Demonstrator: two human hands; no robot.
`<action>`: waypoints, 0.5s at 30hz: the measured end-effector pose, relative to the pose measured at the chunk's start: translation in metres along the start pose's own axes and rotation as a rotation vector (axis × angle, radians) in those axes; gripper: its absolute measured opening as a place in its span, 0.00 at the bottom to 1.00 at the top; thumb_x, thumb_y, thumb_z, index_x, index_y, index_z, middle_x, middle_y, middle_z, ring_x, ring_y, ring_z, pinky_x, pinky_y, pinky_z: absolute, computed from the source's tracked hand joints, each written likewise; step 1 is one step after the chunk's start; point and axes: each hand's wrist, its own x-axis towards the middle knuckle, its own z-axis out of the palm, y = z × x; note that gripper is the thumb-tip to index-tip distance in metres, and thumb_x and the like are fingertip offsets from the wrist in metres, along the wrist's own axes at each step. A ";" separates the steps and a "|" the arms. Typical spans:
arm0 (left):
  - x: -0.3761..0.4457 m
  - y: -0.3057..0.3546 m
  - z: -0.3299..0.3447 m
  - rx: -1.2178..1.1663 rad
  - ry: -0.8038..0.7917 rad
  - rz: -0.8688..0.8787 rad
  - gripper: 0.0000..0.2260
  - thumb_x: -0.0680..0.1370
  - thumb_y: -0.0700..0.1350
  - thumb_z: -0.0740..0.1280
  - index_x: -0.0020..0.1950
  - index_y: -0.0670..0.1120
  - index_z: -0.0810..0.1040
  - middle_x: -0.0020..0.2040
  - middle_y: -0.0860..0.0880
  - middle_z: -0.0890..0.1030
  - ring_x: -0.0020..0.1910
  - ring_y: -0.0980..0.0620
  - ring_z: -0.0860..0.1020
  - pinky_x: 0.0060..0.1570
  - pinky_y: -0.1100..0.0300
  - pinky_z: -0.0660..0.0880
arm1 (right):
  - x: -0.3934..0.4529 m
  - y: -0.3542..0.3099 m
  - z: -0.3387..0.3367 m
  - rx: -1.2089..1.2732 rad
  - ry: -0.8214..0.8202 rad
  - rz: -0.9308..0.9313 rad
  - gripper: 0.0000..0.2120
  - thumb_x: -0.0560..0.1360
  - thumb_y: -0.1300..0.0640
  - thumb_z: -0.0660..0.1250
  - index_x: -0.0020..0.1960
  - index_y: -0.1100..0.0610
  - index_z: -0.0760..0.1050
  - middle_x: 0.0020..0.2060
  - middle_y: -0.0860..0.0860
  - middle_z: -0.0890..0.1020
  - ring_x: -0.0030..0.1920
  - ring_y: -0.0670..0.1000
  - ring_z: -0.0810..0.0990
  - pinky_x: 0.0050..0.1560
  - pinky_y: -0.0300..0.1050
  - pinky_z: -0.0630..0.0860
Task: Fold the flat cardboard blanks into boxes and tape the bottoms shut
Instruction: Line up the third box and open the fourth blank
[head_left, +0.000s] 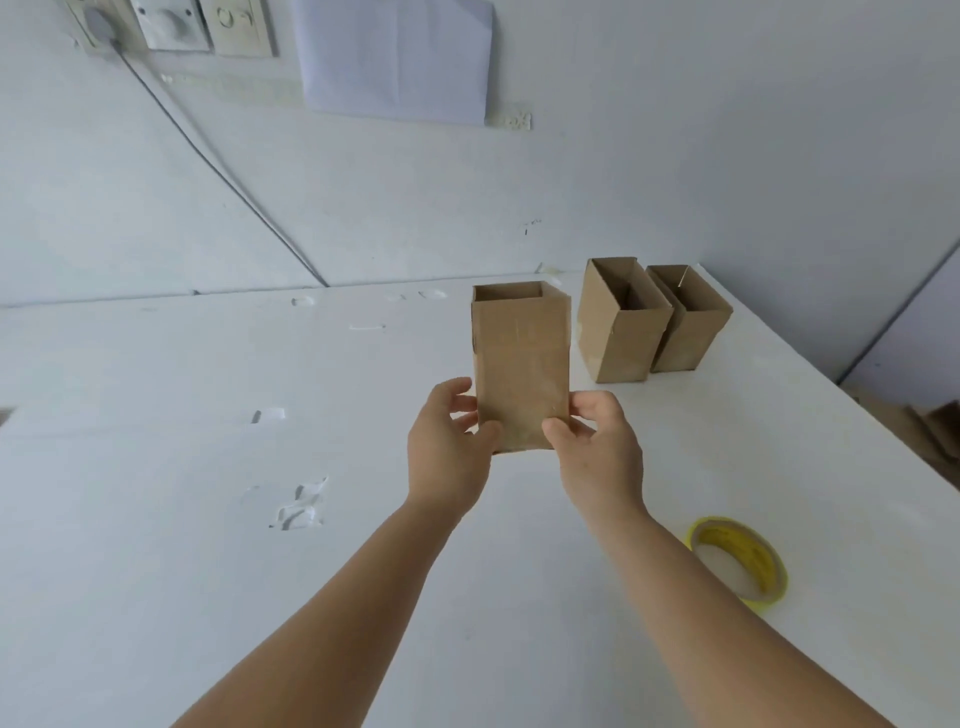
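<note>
A brown cardboard box stands upright in the middle of the white table, its top open. My left hand grips its lower left edge, thumb on the front face. My right hand grips the lower right edge the same way. Two more folded boxes stand side by side behind it to the right, the nearer box and the farther box, both open at the top. A roll of yellow tape lies flat on the table beside my right forearm.
The wall rises just behind the boxes, with a sheet of paper, switch plates and a dangling cable. The table's right edge runs diagonally; brown cardboard lies beyond it. Bits of clear tape stick to the tabletop.
</note>
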 end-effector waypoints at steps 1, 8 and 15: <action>0.009 0.000 0.003 0.038 -0.013 0.015 0.18 0.73 0.37 0.66 0.61 0.50 0.75 0.52 0.56 0.80 0.51 0.58 0.80 0.49 0.58 0.79 | 0.005 0.002 0.003 -0.013 0.022 0.005 0.09 0.72 0.57 0.69 0.47 0.46 0.71 0.39 0.34 0.77 0.43 0.36 0.77 0.37 0.27 0.68; 0.054 -0.017 0.039 0.216 -0.065 0.061 0.18 0.75 0.41 0.62 0.63 0.56 0.78 0.50 0.58 0.83 0.45 0.60 0.80 0.40 0.67 0.74 | 0.048 0.029 0.013 -0.073 0.105 0.079 0.06 0.72 0.61 0.67 0.47 0.53 0.75 0.39 0.42 0.81 0.42 0.43 0.79 0.37 0.30 0.69; 0.091 -0.039 0.087 0.281 -0.051 0.060 0.19 0.77 0.41 0.61 0.63 0.58 0.77 0.50 0.57 0.83 0.51 0.59 0.80 0.47 0.61 0.77 | 0.098 0.069 0.022 -0.126 0.133 0.075 0.11 0.74 0.64 0.66 0.54 0.54 0.77 0.47 0.49 0.81 0.45 0.48 0.78 0.39 0.32 0.68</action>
